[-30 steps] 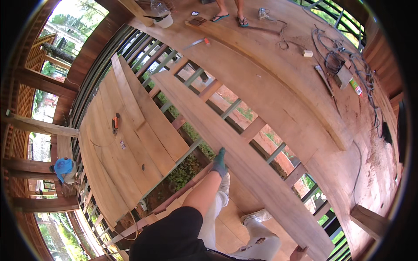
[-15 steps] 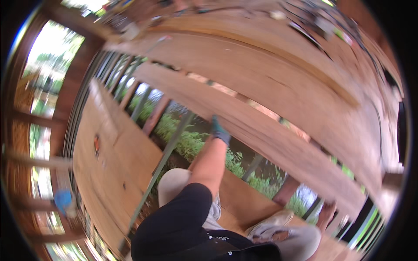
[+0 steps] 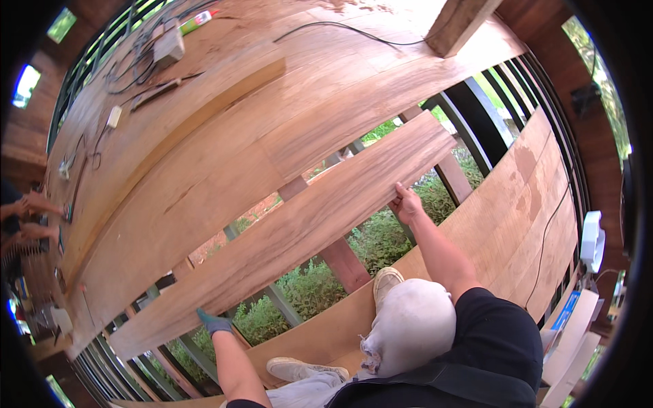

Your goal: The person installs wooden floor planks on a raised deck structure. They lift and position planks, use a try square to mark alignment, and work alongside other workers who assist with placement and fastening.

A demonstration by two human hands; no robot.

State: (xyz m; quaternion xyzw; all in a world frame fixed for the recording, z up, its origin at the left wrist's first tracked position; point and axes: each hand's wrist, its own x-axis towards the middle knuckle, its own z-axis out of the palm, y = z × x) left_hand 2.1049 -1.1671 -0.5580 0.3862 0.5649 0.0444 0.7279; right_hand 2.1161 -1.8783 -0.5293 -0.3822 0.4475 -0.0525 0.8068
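Note:
A long brown wooden plank (image 3: 292, 234) with dark grain lies slantwise across open floor joists. My left hand (image 3: 214, 321), in a dark blue-green glove, holds its near edge toward the left end, with the fingers mostly hidden under the board. Bare, my right hand (image 3: 407, 202) grips the same edge near the right end, thumb on top. Beyond the plank a narrow gap separates it from the laid floorboards (image 3: 224, 180). Metal and wooden joists (image 3: 343, 264) show below it, with green plants underneath.
A long wooden strip (image 3: 170, 143) lies on the far boards, near a cable (image 3: 347, 28), a green tube (image 3: 196, 22) and a grey block (image 3: 168, 49). A wooden post (image 3: 459, 27) stands far right. Another person's limbs (image 3: 34, 217) appear at far left. Open gaps between joists drop toward the plants.
My view has swung toward the right and steadied, so the plank now slants up to the right. Both hands are at its near edge in both frames.

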